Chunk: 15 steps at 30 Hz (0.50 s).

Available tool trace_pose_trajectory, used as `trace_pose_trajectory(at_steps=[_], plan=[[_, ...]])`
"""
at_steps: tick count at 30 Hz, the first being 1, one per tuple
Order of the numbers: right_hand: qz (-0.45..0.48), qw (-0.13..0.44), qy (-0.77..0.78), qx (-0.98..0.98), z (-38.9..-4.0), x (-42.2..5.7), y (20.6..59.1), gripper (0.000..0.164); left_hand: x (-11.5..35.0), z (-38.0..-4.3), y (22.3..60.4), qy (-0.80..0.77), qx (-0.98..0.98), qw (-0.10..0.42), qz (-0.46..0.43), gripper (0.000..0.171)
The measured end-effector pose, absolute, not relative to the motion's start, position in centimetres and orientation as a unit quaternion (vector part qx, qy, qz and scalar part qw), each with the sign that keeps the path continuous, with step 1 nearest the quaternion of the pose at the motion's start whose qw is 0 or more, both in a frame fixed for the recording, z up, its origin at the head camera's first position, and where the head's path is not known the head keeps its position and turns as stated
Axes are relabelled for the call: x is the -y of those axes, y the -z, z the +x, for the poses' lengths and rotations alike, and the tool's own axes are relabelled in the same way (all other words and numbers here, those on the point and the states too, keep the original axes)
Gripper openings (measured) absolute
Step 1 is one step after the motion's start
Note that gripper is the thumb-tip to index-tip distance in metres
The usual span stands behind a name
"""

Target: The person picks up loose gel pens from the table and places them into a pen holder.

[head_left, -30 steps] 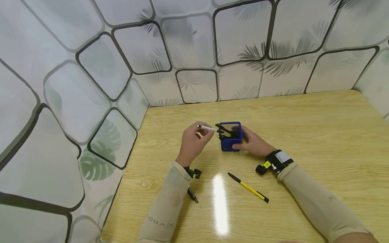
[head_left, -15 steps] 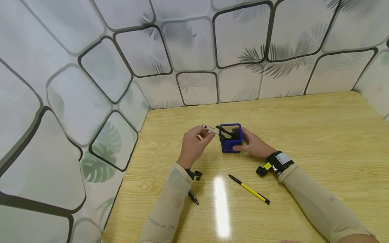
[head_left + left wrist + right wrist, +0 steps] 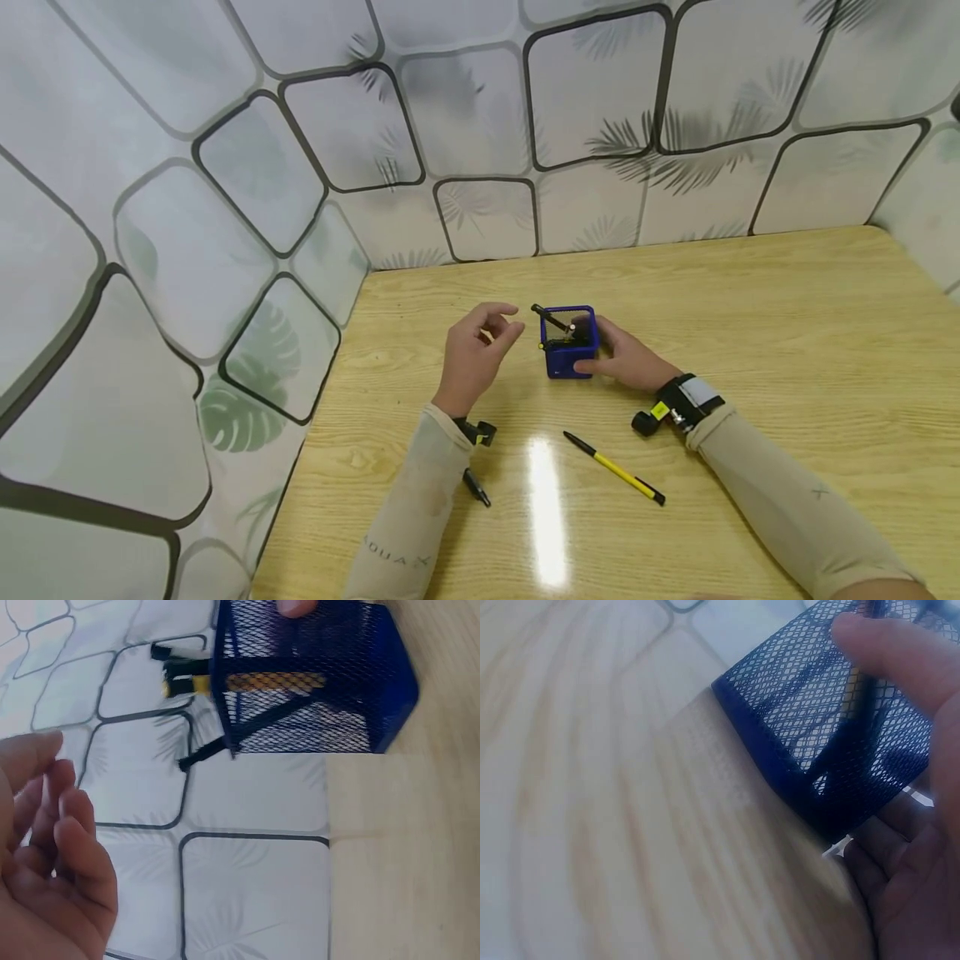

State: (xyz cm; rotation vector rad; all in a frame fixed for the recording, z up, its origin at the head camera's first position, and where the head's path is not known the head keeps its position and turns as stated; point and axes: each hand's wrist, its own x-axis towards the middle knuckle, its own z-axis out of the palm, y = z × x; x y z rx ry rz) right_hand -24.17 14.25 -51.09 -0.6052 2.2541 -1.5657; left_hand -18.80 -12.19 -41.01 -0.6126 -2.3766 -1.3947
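A blue mesh pen holder (image 3: 567, 363) stands on the table, and my right hand (image 3: 632, 358) grips its right side, thumb across the front. Several pens lean inside it; one black pen (image 3: 550, 317) sticks out over the left rim. In the left wrist view, a black-tipped pale pen (image 3: 169, 652) and yellow-and-black pens show at the holder's mouth. My left hand (image 3: 476, 358) hovers just left of the holder, touching nothing, its fingers loosely bent. The right wrist view shows my thumb (image 3: 896, 656) against the mesh.
A yellow pen (image 3: 615, 469) with black ends lies on the wooden table (image 3: 787, 350) nearer me. Part of a black pen (image 3: 476, 488) shows beside my left forearm, which hides the rest. A patterned wall covering (image 3: 480, 217) rises behind the table.
The white pen has left my left hand and gone into the holder. My left fingers have spread and drawn back slightly left. My right hand keeps its grip on the holder.
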Motion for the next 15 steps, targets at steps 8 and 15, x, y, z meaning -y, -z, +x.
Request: trace_pose_trajectory(at_steps=[8,15], plan=[[-0.240,0.145,0.559,-0.780,-24.3,-14.5,51.6,0.080,9.8,-16.5,40.0,0.337,0.829,-0.069,-0.441,0.016],[-0.227,0.158,0.563,-0.779,-23.8,-14.3,50.7,0.080,6.7,-14.3,41.2,0.220,0.823,-0.235,-0.469,0.022]])
